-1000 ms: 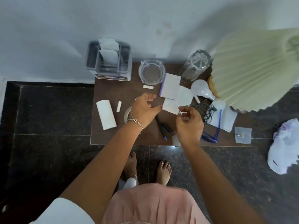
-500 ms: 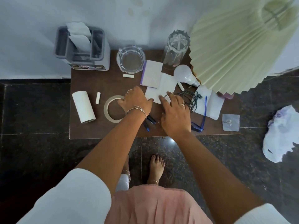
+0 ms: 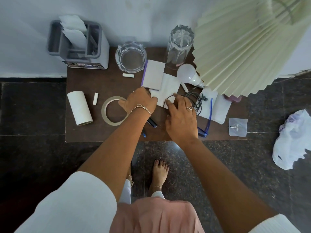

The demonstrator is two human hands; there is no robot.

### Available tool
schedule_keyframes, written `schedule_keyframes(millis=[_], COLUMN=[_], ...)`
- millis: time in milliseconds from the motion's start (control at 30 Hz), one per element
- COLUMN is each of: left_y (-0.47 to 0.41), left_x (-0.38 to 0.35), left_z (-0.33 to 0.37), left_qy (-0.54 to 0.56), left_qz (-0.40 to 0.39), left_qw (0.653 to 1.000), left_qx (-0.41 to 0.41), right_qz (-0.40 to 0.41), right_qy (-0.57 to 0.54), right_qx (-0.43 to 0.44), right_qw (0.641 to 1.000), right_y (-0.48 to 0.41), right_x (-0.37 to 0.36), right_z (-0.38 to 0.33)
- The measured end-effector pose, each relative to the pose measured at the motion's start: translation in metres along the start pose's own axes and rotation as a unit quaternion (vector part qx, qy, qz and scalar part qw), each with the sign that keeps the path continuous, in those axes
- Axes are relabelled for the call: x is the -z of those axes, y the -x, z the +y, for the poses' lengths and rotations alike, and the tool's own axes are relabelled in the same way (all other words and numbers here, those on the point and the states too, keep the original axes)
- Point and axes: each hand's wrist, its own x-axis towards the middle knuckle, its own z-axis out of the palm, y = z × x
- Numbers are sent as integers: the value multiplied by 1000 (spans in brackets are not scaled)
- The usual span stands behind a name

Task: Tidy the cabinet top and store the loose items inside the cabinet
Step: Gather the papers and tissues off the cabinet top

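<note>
Dark cabinet top (image 3: 87,133) is cluttered w/ loose bits; both hands sit mid-top on the white napkin (image 3: 170,86) by the cable (image 3: 197,100). Right hand (image 3: 181,120) lies spread flat; left hand (image 3: 139,103) has fingers tucked under, can't tell if pinching. I reckon it's the gathering step; next needs a firm grip & lift.

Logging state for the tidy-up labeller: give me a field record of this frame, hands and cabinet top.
surface: brown wooden cabinet top, cluttered
left hand: knuckles up at edge of crumpled white tissue, fingers hidden
right hand: fingertips on the tissue, beside tangled black cable
left side: beige tape ring, white paper roll
back: round glass ashtray, purple-edged notepad, white bulb
</note>
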Motion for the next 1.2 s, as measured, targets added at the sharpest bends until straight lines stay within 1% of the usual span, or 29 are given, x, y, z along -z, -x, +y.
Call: schedule_keyframes(millis=[133, 200, 300, 333, 400, 500, 633, 667, 700, 733, 767, 800, 833, 900, 933, 967, 1000, 1033, 1067, 1133, 1200], left_y=[-1, -1, 3, 5, 7, 11, 15, 17, 19, 21, 23, 24, 25, 29, 32, 35, 39, 43, 47, 54, 60], left_x=[10, 12, 18, 20, 25, 29, 36, 38, 41, 43, 45, 46, 48, 50, 51, 51, 51, 52, 51, 50, 47], left_z=[-6, -11, -17, -18, -21, -24, -24, -23, -22, -21, -20, -20, -21, -22, -23, -25, -26, -29, -30, -35, -40], left_qy=[68, 137, 248, 265, 261, 273, 381, 403, 418, 428, 436, 444, 451, 461, 461, 460, 460, 459, 456, 449, 444], left_qz=[-56, -68, -62, -60, -48, -45, -63, -68, -75, -81, -85, -88, -91, -97, -97, -94, -89, -85, -84, -80, -75], left_qw=[996, 987, 963, 958, 961, 958, 917, 906, 898, 892, 887, 883, 878, 871, 872, 873, 873, 874, 875, 878, 882], left_qx=[31, 52, 87, 89, 79, 74, 101, 107, 115, 122, 126, 129, 131, 136, 136, 134, 135, 136, 139, 142, 137], right_qz=[-9, -20, -30, -34, -27, 11, 49, 52, 56, 62, 64, 61, 52, 16, -1, -13, -23, -34, -46, -65, -69], right_qy=[7, 11, 13, 12, 11, -14, -70, -92, -141, -217, -309, -407, -505, -667, -723, -760, -785, -798, -805, -807, -802], right_qx=[6, 5, 0, -2, -2, -5, -47, -63, -87, -122, -167, -218, -269, -357, -382, -395, -400, -399, -395, -387, -385], right_qw=[1000, 1000, 999, 999, 1000, 1000, 995, 992, 985, 967, 934, 885, 818, 653, 576, 515, 473, 449, 439, 441, 452], right_y=[0, 0, 2, 2, 3, 6, 13, 16, 18, 20, 21, 21, 20, 16, 13, 11, 9, 8, 6, 3, 0], right_x=[2, 3, 4, 5, 5, 5, 7, 9, 10, 12, 14, 17, 19, 23, 24, 24, 25, 25, 26, 27, 30], right_z=[1, 0, -1, -1, -2, -6, -19, -23, -27, -33, -38, -44, -50, -58, -59, -59, -58, -57, -57, -58, -60])
